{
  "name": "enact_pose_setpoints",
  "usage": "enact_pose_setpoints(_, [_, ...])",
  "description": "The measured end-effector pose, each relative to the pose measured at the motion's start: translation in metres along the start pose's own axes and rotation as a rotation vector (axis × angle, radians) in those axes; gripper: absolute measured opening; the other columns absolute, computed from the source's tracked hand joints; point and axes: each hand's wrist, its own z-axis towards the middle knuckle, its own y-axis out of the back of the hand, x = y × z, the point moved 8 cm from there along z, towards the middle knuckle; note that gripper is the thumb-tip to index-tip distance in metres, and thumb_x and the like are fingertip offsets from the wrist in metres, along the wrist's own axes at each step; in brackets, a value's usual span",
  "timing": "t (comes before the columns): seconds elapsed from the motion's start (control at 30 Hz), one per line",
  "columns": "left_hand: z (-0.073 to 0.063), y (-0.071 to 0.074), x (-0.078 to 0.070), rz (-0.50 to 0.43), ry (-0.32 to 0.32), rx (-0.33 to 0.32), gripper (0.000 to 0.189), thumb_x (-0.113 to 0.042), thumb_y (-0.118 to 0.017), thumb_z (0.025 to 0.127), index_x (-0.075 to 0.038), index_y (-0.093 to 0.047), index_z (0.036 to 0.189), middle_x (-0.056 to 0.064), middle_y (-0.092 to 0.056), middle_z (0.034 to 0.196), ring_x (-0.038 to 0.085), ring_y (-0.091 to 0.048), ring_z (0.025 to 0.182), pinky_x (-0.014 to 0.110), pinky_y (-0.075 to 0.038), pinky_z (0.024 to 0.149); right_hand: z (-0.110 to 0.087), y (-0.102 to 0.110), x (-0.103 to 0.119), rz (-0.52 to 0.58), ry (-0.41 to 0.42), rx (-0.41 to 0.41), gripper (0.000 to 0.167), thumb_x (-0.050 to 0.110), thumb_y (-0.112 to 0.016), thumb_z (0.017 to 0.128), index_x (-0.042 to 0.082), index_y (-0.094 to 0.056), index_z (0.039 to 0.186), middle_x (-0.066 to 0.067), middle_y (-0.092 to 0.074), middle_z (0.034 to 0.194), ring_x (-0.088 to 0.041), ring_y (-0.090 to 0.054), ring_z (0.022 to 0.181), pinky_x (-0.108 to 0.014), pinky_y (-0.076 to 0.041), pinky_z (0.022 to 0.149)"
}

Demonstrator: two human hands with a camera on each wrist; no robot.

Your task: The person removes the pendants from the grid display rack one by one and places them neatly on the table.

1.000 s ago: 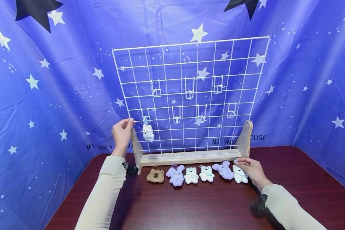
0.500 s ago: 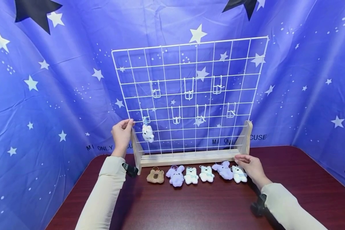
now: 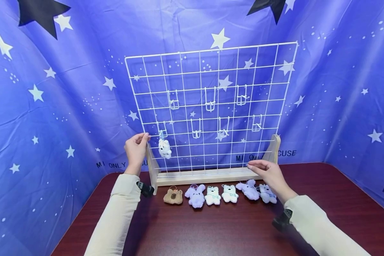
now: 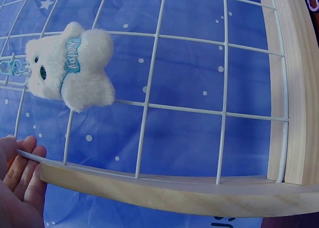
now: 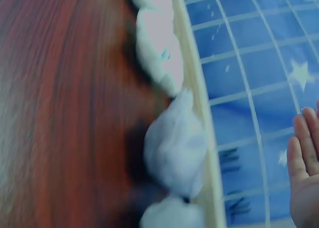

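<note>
My left hand (image 3: pixel 136 149) pinches the left edge of a white wire grid (image 3: pixel 230 89), just above its wooden side post; the left wrist view shows the fingers (image 4: pixel 30 175) curled at that edge wire. Beside it a white plush bear keychain (image 3: pixel 165 148) with a blue ribbon hangs from a hook on the grid. My right hand (image 3: pixel 268 174) is raised before the grid's lower right part with nothing visible in it. Its fingers (image 5: pixel 306 143) look extended in the right wrist view. Below it lie a white plush bear (image 3: pixel 268 194) and a lilac plush keychain (image 3: pixel 250 190).
Along the wooden base (image 3: pixel 211 175) lie a brown plush (image 3: pixel 173 196), another lilac plush (image 3: pixel 196 196) and two more white bears, one of them the bear (image 3: pixel 213 195) left of centre. Several wire hooks (image 3: pixel 210 104) stick out from the grid. The dark red table (image 3: pixel 192 231) is underneath.
My right hand has let go of the blue clip of the rightmost white bear and moved up and left. That bear stays on the table. The left hand has kept its place.
</note>
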Motion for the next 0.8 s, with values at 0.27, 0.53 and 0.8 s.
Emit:
enact_pose_setpoints(0.27, [0.000, -0.001, 0.001, -0.007, 0.003, -0.005, 0.020, -0.019, -0.068, 0.088, -0.001, -0.073, 0.095, 0.016, -0.072, 0.087, 0.003, -0.063, 0.068, 0.011, -0.041, 0.055, 0.002, -0.042, 0.037, 0.095, 0.102, 0.112, 0.031, 0.025, -0.066, 0.089, 0.000, -0.067, 0.109, -0.016, -0.070, 0.103, -0.002, -0.062, 0.092, -0.020, -0.047, 0.081])
enact_pose_setpoints(0.53, [0.001, -0.004, 0.001, -0.007, -0.009, -0.003, 0.019, -0.018, -0.067, 0.088, -0.001, -0.073, 0.095, 0.016, -0.072, 0.086, 0.008, -0.066, 0.070, 0.011, -0.041, 0.054, 0.018, -0.089, 0.064, 0.064, 0.094, 0.166, 0.031, 0.033, -0.067, 0.087, 0.009, -0.070, 0.106, -0.006, -0.071, 0.104, -0.018, -0.065, 0.096, -0.033, -0.049, 0.086])
enact_pose_setpoints(0.8, [0.001, -0.001, 0.002, -0.007, -0.013, -0.012, 0.019, -0.018, -0.067, 0.088, -0.001, -0.073, 0.094, 0.016, -0.072, 0.086, -0.009, -0.058, 0.063, 0.011, -0.041, 0.055, 0.031, -0.135, 0.103, 0.110, 0.145, 0.220, 0.028, 0.030, -0.067, 0.087, 0.009, -0.070, 0.105, -0.004, -0.071, 0.102, -0.018, -0.066, 0.094, -0.035, -0.050, 0.085])
